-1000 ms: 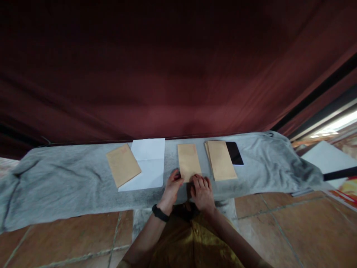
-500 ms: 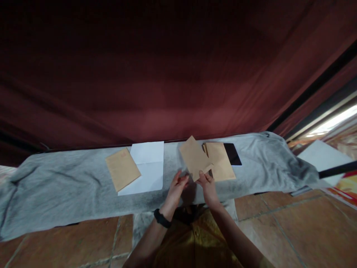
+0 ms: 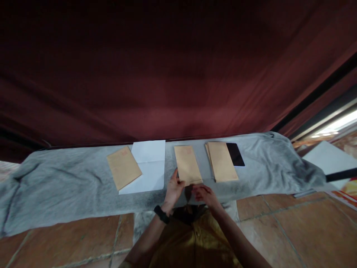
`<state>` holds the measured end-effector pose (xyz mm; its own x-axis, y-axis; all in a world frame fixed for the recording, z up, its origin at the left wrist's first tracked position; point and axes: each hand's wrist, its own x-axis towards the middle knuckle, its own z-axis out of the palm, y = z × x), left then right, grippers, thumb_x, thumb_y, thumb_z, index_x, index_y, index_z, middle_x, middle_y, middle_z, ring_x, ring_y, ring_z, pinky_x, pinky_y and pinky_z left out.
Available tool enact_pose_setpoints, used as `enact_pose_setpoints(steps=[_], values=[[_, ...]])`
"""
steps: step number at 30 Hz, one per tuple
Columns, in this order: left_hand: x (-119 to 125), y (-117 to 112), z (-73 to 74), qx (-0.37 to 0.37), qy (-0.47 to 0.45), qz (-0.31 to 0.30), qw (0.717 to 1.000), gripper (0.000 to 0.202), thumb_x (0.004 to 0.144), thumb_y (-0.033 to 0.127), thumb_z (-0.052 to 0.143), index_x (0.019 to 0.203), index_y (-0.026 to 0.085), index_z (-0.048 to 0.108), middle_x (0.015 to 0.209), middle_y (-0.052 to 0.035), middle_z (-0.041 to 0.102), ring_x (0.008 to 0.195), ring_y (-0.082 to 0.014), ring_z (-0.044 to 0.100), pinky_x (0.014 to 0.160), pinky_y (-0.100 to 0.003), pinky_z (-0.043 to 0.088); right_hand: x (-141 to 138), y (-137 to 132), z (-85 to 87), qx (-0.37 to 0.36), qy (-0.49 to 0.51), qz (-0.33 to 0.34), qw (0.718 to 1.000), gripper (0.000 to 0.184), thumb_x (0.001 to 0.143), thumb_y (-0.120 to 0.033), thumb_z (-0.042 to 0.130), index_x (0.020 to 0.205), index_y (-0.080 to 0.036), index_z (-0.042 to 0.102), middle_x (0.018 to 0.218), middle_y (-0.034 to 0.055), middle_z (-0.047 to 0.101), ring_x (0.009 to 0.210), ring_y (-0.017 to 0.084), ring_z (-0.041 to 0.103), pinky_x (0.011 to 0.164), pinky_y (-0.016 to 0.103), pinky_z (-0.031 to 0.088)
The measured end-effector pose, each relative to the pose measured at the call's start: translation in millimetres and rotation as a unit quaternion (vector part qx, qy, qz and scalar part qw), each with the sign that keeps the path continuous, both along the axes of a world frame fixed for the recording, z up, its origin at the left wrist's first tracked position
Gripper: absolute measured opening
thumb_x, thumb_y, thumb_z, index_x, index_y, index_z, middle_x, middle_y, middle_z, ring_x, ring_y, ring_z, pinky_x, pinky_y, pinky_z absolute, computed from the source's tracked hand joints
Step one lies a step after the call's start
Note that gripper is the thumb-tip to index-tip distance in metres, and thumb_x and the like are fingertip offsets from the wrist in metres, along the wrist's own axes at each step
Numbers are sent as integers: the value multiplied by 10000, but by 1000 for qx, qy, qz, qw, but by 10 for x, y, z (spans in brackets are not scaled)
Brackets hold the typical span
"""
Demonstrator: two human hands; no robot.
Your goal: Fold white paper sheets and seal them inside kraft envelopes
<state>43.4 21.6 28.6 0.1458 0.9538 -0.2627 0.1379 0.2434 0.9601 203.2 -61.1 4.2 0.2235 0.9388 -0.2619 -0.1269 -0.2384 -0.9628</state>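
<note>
A brown paper envelope [image 3: 188, 163] lies in front of me, its lower edge raised a little toward me. My left hand [image 3: 174, 190] grips its lower left corner, with the thumb on top and a finger along the side. Just below its lower right edge, my right hand [image 3: 205, 194] hovers with loosely bent fingers and appears to hold nothing. To the right is a stack of brown envelopes [image 3: 223, 162]. On the left, another brown envelope [image 3: 124, 167] rests partly over a creased sheet of white paper [image 3: 152, 167].
A dark tablet-like device [image 3: 235, 154] sits partly under the envelope stack. Grey cloth [image 3: 75, 182] covers the long narrow surface. Behind it hangs a dark red fabric wall [image 3: 178, 93]; a black bar [image 3: 340, 175] and white board [image 3: 329, 158] stand at the right.
The envelope has passed from my right hand to my left and turned upright on the cloth. Its lower flap no longer sticks out. My right hand has let go.
</note>
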Motion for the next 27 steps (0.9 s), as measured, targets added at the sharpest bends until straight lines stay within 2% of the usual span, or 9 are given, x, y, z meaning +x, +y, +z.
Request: enact_pose_setpoints(steps=[3, 4, 7, 8, 10, 13, 16, 20, 27], values=[[-29, 17, 28, 33, 62, -5, 998, 681, 686, 80, 647, 1352, 213, 592, 692, 32, 672, 625, -179, 621, 671, -281, 478, 95, -129, 30, 86, -184, 41, 978, 338, 939, -371, 517, 1165, -210, 710, 1162, 110, 732, 1095, 257, 676, 1002, 473, 540], [-28, 7, 29, 44, 81, -1, 996, 666, 693, 68, 636, 1340, 219, 601, 739, 17, 685, 667, -189, 633, 720, -296, 492, 120, -160, 44, 131, -280, 79, 948, 366, 962, -311, 484, 1260, -213, 672, 1275, 105, 689, 1216, 246, 618, 1089, 467, 481], [-27, -62, 7, 94, 155, 4, 983, 649, 739, 70, 611, 1372, 211, 583, 972, -60, 698, 803, -228, 660, 832, -347, 516, 160, -211, 70, 215, -511, 180, 812, 444, 1001, -209, 415, 1424, -201, 549, 1446, 90, 581, 1365, 216, 505, 1174, 455, 398], [-33, -91, -4, 112, 190, -2, 975, 639, 768, 89, 602, 1394, 208, 567, 1057, -86, 681, 846, -244, 666, 852, -367, 522, 161, -217, 72, 223, -551, 193, 781, 452, 1005, -200, 415, 1443, -198, 528, 1470, 87, 560, 1381, 212, 489, 1177, 451, 394], [-43, -138, -18, 157, 266, -20, 951, 594, 832, 136, 575, 1420, 214, 545, 1186, -121, 637, 961, -283, 665, 911, -413, 520, 144, -218, 67, 226, -595, 194, 747, 466, 1011, -200, 418, 1470, -198, 493, 1494, 84, 536, 1391, 209, 480, 1176, 450, 388], [4, -136, -10, 250, 333, -69, 907, 513, 919, 189, 510, 1431, 224, 527, 1374, -137, 567, 1260, -322, 551, 1086, -480, 429, 91, -213, 54, 220, -615, 175, 737, 485, 1013, -196, 415, 1496, -188, 456, 1502, 87, 527, 1388, 207, 482, 1189, 451, 357], [173, -19, 1, 334, 320, -169, 871, 478, 981, 228, 443, 1456, 209, 486, 1555, -106, 441, 1471, -281, 342, 1212, -485, 287, 36, -213, 39, 207, -623, 157, 738, 464, 1009, -203, 428, 1467, -178, 495, 1486, 84, 546, 1390, 215, 476, 1211, 460, 311], [435, 242, -37, 339, 325, -245, 848, 510, 1003, 329, 449, 1490, 180, 441, 1588, -112, 406, 1513, -265, 278, 1252, -501, 181, 16, -214, 10, 198, -629, 142, 739, 436, 986, -206, 468, 1411, -193, 563, 1432, 67, 600, 1396, 230, 467, 1221, 472, 276], [603, 624, -164, 343, 334, -246, 843, 588, 988, 388, 481, 1521, 153, 402, 1596, -141, 377, 1514, -260, 280, 1257, -483, 154, 39, -214, -7, 201, -638, 152, 728, 583, 952, -176, 478, 1528, -234, 412, 1525, 45, 502, 1412, 228, 445, 1220, 463, 264]])
